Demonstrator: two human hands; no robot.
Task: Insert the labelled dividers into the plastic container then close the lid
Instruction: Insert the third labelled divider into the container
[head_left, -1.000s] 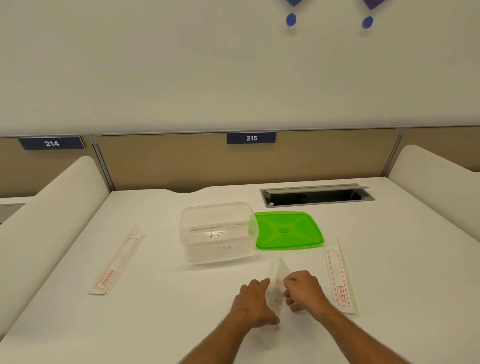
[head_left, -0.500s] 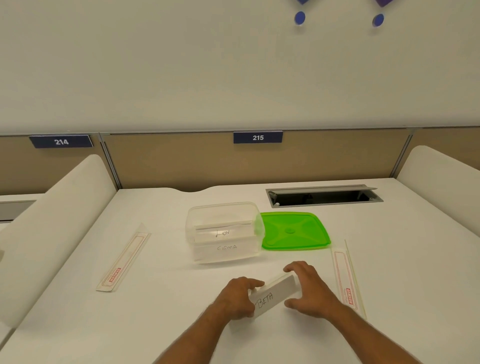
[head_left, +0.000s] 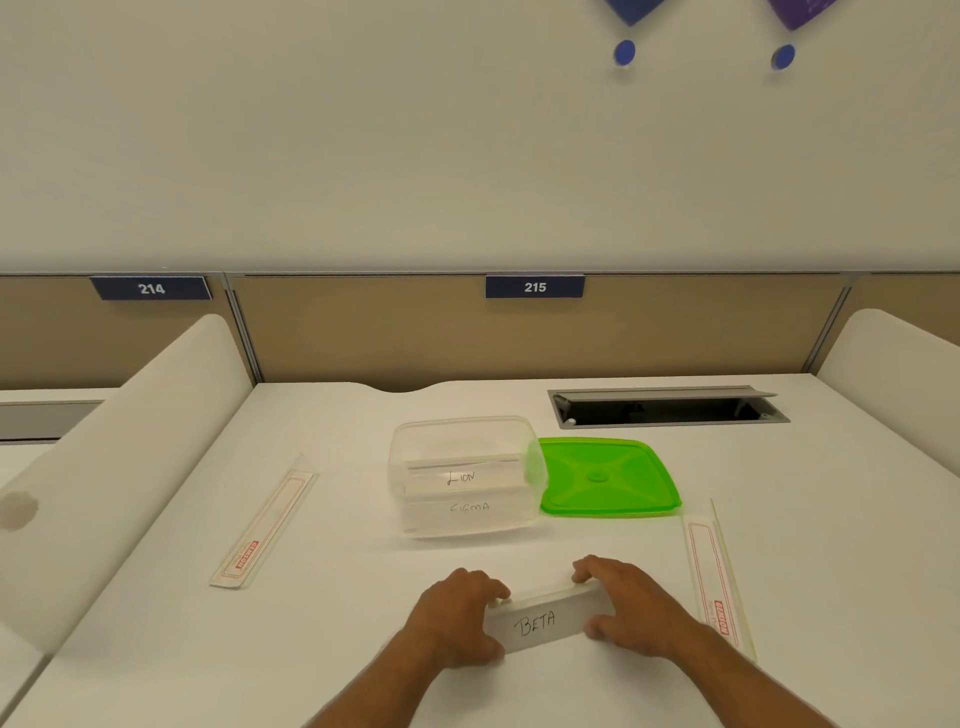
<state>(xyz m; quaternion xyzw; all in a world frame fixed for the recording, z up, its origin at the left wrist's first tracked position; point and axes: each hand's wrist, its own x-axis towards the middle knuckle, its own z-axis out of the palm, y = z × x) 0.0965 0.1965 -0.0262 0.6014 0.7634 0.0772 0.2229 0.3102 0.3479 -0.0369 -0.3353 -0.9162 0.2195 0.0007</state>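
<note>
A: Nearest the camera?
B: Both hands on the divider marked BETA (head_left: 540, 621). Left hand (head_left: 457, 618) grips its left end, fingers curled over the top edge, thumb below. Right hand (head_left: 631, 608) grips the right end the same way. Label faces the camera, card tilted, right end higher.

A: On the table or lifted?
B: Can't tell. It's low over the white table (head_left: 337, 649), in front of the container.

A: Either side of the hands?
B: Strip with red print (head_left: 714, 577) just right of the right hand. Another printed strip (head_left: 265, 530) well off to the left.

A: Container?
B: Clear plastic container (head_left: 467, 475) mid-table, open top. Two dividers stand in it: SIGMA (head_left: 470, 508) at the front, LION (head_left: 461, 477) behind.

A: Lid?
B: Green lid (head_left: 608, 475) flat on the table, touching the container's right side.

A: Further back?
B: Open cable hatch (head_left: 667, 408) behind the lid, then the partition with tags 214 (head_left: 150, 288) and 215 (head_left: 535, 287).
</note>
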